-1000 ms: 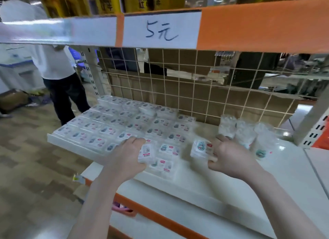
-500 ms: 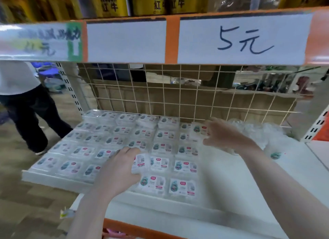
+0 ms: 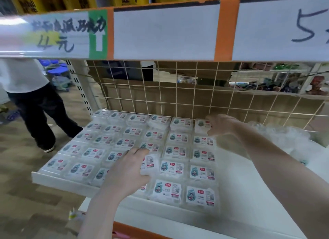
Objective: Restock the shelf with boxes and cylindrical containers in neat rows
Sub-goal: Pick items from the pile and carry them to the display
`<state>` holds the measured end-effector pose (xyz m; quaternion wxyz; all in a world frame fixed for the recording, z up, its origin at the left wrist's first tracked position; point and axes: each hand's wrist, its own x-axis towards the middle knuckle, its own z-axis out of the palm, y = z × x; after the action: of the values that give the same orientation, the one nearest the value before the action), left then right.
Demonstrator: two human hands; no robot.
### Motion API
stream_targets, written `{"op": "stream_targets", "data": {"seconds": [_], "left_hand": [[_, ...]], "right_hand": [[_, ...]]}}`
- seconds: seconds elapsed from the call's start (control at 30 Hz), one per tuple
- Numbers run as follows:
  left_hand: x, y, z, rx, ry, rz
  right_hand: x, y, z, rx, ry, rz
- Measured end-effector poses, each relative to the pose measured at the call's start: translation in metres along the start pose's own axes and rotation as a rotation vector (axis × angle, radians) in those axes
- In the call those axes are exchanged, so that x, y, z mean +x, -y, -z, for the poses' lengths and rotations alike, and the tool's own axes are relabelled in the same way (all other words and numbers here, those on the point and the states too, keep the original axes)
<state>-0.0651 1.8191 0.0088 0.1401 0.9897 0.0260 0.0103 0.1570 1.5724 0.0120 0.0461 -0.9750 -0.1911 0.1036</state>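
Observation:
Several small clear boxes with white labels (image 3: 171,166) lie in neat rows on the white shelf (image 3: 249,194). My left hand (image 3: 128,169) grips one such box (image 3: 149,165) upright over the rows near the front. My right hand (image 3: 219,125) is at the back row's right end, fingers curled round a box (image 3: 202,125) there. A heap of clear cylindrical containers (image 3: 284,141) sits on the shelf to the right of the rows.
The upper shelf's front edge with price labels (image 3: 165,32) hangs just above. A wire grid (image 3: 178,96) backs the shelf. A person in a white shirt and black trousers (image 3: 35,105) stands on the floor at left.
My right hand has carried its box from the front of the shelf up to the right end of the back row. My left hand still holds its box. The view has shifted left.

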Motion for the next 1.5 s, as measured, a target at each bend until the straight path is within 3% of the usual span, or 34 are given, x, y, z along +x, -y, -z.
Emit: {"op": "stream_targets", "data": {"seconds": [0.4, 0.73, 1.23, 1.5], "left_hand": [[0.003, 0.008, 0.003, 0.024, -0.002, 0.009], [0.005, 0.011, 0.001, -0.004, -0.019, 0.026], [0.000, 0.035, 0.008, -0.055, -0.037, 0.061], [-0.004, 0.071, 0.018, -0.045, -0.031, 0.025]], "right_hand": [[0.014, -0.004, -0.006, 0.061, 0.028, 0.055], [0.015, -0.014, -0.017, 0.138, -0.049, 0.131], [-0.002, -0.004, -0.021, 0.206, -0.113, 0.065], [-0.051, 0.039, -0.029, 0.174, -0.326, -0.006]]}}
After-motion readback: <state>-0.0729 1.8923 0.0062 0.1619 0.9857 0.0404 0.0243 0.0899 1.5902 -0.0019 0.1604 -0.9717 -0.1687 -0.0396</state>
